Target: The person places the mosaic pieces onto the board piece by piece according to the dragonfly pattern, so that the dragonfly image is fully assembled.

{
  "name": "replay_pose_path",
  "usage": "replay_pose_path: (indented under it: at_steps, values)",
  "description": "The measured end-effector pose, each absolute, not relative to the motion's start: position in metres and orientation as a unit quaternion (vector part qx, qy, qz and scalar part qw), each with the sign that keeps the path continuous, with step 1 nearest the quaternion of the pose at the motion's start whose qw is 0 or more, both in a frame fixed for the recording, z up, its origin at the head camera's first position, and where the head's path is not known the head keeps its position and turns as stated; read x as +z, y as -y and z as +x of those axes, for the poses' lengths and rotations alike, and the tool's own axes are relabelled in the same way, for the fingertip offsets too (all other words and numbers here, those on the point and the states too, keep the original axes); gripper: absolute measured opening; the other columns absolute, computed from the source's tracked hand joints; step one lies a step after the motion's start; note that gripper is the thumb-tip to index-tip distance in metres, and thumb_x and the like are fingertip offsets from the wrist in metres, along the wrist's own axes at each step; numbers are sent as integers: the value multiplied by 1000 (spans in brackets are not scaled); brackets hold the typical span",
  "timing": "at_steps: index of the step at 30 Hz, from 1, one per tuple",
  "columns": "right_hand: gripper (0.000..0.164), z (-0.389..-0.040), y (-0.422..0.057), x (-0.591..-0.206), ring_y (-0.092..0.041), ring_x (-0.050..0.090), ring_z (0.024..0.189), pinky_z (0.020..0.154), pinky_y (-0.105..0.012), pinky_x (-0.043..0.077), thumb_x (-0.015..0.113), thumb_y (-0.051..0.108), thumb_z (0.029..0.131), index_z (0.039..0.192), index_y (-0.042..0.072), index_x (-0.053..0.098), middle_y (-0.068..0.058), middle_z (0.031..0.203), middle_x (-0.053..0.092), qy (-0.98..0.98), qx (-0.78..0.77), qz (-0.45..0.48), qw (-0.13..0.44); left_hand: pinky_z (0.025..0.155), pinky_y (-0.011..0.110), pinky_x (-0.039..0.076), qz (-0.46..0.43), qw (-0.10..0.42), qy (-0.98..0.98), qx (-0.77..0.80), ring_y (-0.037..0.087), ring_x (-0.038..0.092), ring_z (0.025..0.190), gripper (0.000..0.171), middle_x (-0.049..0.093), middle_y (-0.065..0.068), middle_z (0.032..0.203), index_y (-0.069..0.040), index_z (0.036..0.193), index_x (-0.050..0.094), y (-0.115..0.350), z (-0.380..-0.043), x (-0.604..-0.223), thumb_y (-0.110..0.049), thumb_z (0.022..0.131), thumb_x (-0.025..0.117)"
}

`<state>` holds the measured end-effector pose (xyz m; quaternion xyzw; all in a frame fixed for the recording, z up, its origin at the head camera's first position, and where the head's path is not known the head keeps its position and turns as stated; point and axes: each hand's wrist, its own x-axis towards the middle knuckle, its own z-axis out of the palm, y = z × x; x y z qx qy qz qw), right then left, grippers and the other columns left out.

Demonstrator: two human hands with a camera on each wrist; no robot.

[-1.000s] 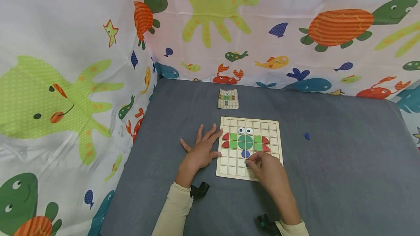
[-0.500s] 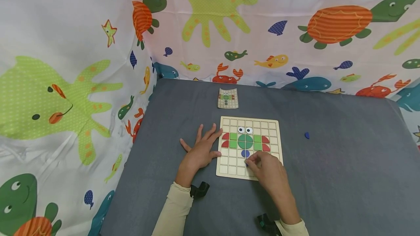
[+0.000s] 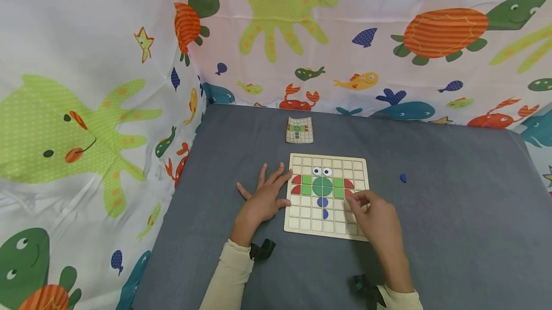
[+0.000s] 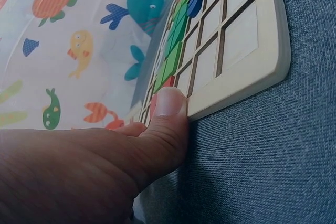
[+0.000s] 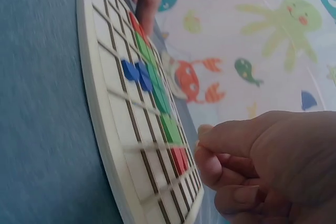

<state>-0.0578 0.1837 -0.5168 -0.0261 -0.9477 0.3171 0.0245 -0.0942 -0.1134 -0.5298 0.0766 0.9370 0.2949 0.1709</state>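
Note:
A square wooden grid board (image 3: 303, 213) lies on the grey cloth, bearing red, green and blue pieces and two eye pieces. The left hand (image 3: 262, 200) is spread flat on the cloth, its thumb and fingertips touching the board's left edge. Over the board's right side hovers the right hand (image 3: 377, 216), fingers curled and thumb meeting the index finger; no piece shows between them in the right wrist view. One blue half-round piece (image 3: 325, 214) sits in a cell below the blue circle (image 3: 322, 202). Another blue half-round piece (image 3: 403, 177) lies loose on the cloth, right of the board.
Behind the board, a small curled card (image 3: 300, 130) shows a similar grid pattern. Grey cloth (image 3: 465, 233) covers the table. Curtains with sea animals (image 3: 276, 80) hang along the back and left edges. A black strap device (image 3: 262, 250) is on the left wrist.
The right hand has left the blue half-round piece in its cell and moved right and slightly up across the board. The left hand stays where it was.

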Motion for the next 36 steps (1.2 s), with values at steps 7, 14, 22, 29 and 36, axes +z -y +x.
replay_pose_path:
  at_steps: [7, 14, 22, 29, 36]
  values:
    - [26, -61, -207, -520, -16, 59, 64, 51, -29, 44, 72, 36, 103, 103, 10, 75, -4, 84, 71, 946, 318, -36, 48, 103, 87, -26, 75, 170, -938, 294, 27, -15, 164, 88, 14, -13, 177, -39, 168, 30, 114, -94, -531, -32, 95, 77]
    - [31, -69, -236, -521, -26, 69, 74, 52, -31, 47, 70, 38, 104, 108, 7, 73, -11, 93, 73, 947, 307, -74, 56, 103, 87, -27, 74, 170, -936, 298, 26, -15, 164, 87, 13, -14, 177, -40, 168, 30, 115, -95, -532, -33, 95, 76]
    - [29, -82, -275, -527, -34, 67, 79, 57, -41, 47, 70, 29, 104, 119, 4, 71, -19, 104, 74, 962, 250, -92, 60, 103, 87, -26, 76, 167, -937, 298, 27, -14, 164, 88, 14, -13, 177, -40, 168, 31, 115, -94, -531, -33, 94, 78]
    - [35, -97, -299, -531, -44, 68, 86, 59, -57, 52, 74, 20, 102, 133, 6, 67, -22, 105, 72, 972, 215, -64, 69, 103, 87, -26, 78, 166, -936, 299, 28, -13, 164, 88, 14, -13, 177, -39, 168, 31, 116, -94, -531, -32, 94, 78]
    - [37, -110, -311, -528, -30, 60, 68, 45, -37, 40, 70, 22, 105, 140, 13, 67, -16, 93, 67, 977, 203, -57, 30, 103, 87, -26, 79, 166, -936, 301, 28, -13, 164, 88, 14, -13, 177, -40, 168, 30, 116, -93, -530, -33, 95, 78]
